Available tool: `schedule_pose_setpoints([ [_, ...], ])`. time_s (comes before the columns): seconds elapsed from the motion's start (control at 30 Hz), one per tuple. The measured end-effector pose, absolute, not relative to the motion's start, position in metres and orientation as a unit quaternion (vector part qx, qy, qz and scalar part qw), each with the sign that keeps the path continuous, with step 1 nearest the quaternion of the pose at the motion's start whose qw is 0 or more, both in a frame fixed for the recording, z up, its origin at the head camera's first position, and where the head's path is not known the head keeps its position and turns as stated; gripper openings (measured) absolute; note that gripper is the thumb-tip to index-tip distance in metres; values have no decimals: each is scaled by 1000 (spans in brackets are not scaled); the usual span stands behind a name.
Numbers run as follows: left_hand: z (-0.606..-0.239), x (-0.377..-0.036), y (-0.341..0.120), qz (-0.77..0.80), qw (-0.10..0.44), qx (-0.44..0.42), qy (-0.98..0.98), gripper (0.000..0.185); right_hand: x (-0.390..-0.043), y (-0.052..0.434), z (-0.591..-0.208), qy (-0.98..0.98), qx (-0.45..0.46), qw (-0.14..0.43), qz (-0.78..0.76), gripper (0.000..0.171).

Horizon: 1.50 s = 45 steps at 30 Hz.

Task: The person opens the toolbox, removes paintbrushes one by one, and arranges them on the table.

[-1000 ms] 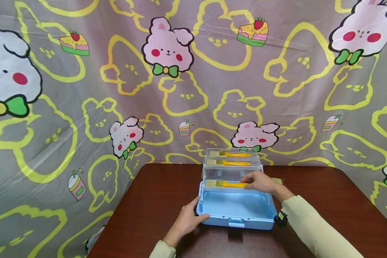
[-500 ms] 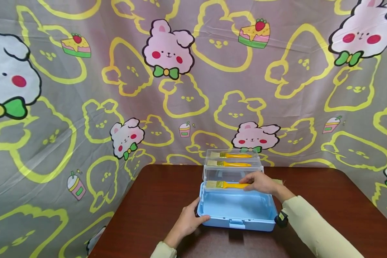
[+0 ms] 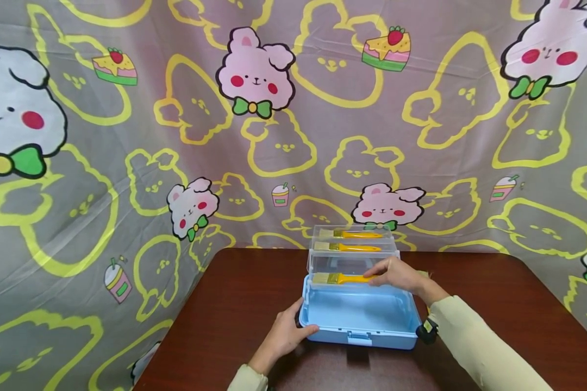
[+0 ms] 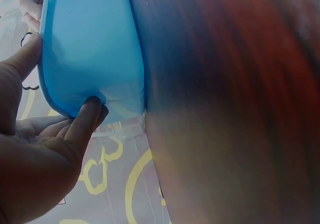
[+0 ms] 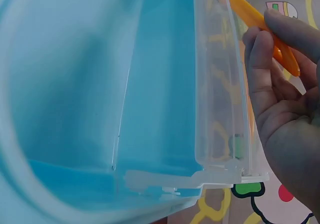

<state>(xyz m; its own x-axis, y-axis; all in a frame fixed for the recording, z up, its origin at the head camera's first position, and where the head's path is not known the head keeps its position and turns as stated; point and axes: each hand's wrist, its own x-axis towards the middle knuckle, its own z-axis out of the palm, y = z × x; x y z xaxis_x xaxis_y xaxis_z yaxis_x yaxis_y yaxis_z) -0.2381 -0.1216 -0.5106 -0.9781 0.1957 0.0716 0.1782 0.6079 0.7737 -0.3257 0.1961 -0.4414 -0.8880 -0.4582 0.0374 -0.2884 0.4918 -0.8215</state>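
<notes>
A light blue toolbox (image 3: 332, 337) stands on the table, its clear stepped trays (image 3: 318, 262) folded up at the back. My left hand (image 3: 285, 332) grips its left front corner; in the left wrist view the thumb is at the rim and the fingers lie against the blue wall. My right hand (image 3: 398, 276) pinches the orange handle of a paintbrush (image 3: 349, 279), whose pale bristles point left over the lowest clear tray. Another paintbrush (image 3: 364, 248) lies in a higher tray, and a third paintbrush (image 3: 364, 235) in the top one.
The brown table (image 3: 244, 293) reaches back to a patterned cloth (image 3: 293, 125) with cartoon rabbits. A pale bristly tip (image 3: 423, 273) shows on the table behind the right wrist, mostly hidden. The latch (image 3: 359, 339) is at the toolbox's front.
The right hand shifts very slightly on the brush handle, with its wrist a little raised. The left hand and toolbox stay in place.
</notes>
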Motion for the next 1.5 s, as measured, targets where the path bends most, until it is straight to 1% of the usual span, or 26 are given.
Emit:
schedule_pose_setpoints([
  [0.23, -513, -239, -121, 428, 8, 105, 898, 81, -322, 196, -438, 865, -180, 66, -463, 24],
  [0.57, -514, -239, -123, 428, 1, 122, 895, 82, -315, 212, -438, 849, -179, 31, -496, 30],
  [0.9, -514, -238, -124, 426, -2, 122, 896, 81, -302, 231, -433, 832, -139, 26, -536, 40],
  [1.13, -517, -238, -125, 420, -5, 125, 899, 82, -292, 256, -438, 812, -124, 23, -570, 45],
  [1.27, -518, -239, -126, 419, -5, 126, 899, 82, -286, 273, -441, 782, -130, 26, -610, 41],
  [1.43, -517, -239, -127, 427, 4, 124, 896, 82, -279, 294, -444, 739, -146, 25, -658, 23],
  [1.5, -517, -240, -126, 428, 3, 125, 895, 81, -276, 303, -445, 727, -158, 24, -668, 20],
])
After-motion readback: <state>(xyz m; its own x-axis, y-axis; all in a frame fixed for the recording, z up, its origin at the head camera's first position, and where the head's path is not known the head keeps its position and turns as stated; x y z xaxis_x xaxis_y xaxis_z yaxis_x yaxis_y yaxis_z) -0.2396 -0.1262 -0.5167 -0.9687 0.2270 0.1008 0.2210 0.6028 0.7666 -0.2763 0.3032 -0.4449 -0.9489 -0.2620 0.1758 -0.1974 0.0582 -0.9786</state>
